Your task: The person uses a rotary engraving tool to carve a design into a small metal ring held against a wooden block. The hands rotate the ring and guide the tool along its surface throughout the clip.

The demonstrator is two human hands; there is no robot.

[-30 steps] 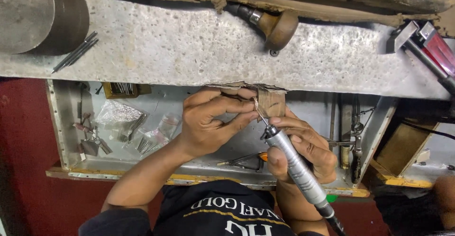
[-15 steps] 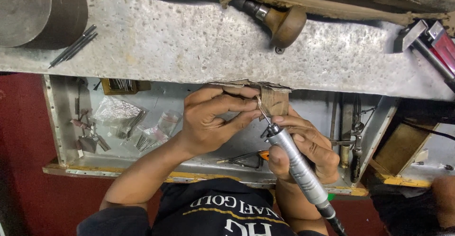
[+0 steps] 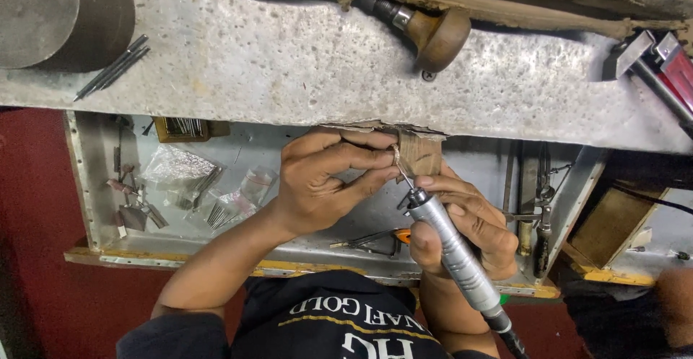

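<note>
My left hand (image 3: 325,182) pinches a small thin metal piece (image 3: 395,154) against a worn wooden bench peg (image 3: 420,153) that sticks out from the bench edge. My right hand (image 3: 469,222) grips a silver rotary handpiece (image 3: 451,247) like a pen. Its thin bit touches the small piece at my left fingertips. The handpiece's black cable runs off toward the bottom of the view.
A pitted grey bench top (image 3: 289,56) holds a wooden-handled tool (image 3: 433,34), thin steel rods (image 3: 112,67) and a dark round block (image 3: 65,16). Below, a metal drawer tray (image 3: 166,247) contains plastic bags of small bits (image 3: 216,200), pliers (image 3: 375,238) and hanging tools (image 3: 538,207).
Both hands stay at the bench peg. The handpiece has shifted only slightly against the small piece.
</note>
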